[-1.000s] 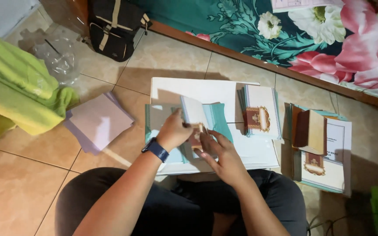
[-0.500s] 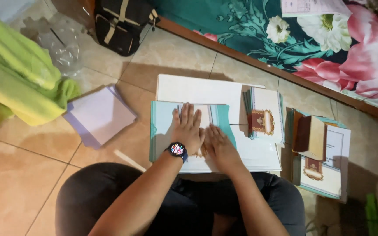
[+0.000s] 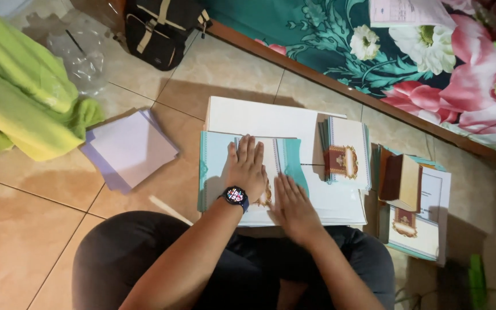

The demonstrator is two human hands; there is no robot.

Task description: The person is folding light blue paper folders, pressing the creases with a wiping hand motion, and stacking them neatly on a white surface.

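Note:
My left hand (image 3: 247, 166), with a dark watch on the wrist, lies flat and palm down on a folded white and teal card (image 3: 216, 158). My right hand (image 3: 291, 205) presses flat on the same card just to the right, fingers together. The card rests on a large white board (image 3: 262, 117) on the tiled floor, in front of my crossed legs. Neither hand grips anything.
A stack of ornate cards (image 3: 347, 152) lies right of my hands; more cards and a small brown box (image 3: 403, 182) sit farther right. Lilac sheets (image 3: 128, 148) lie left, by green cloth (image 3: 21, 97). A black bag (image 3: 159, 26) and a floral mattress (image 3: 409, 63) are at the back.
A second ago my hands held the card's flap partly raised. The flap has been folded down, and both palms have flattened onto the card and slid across it.

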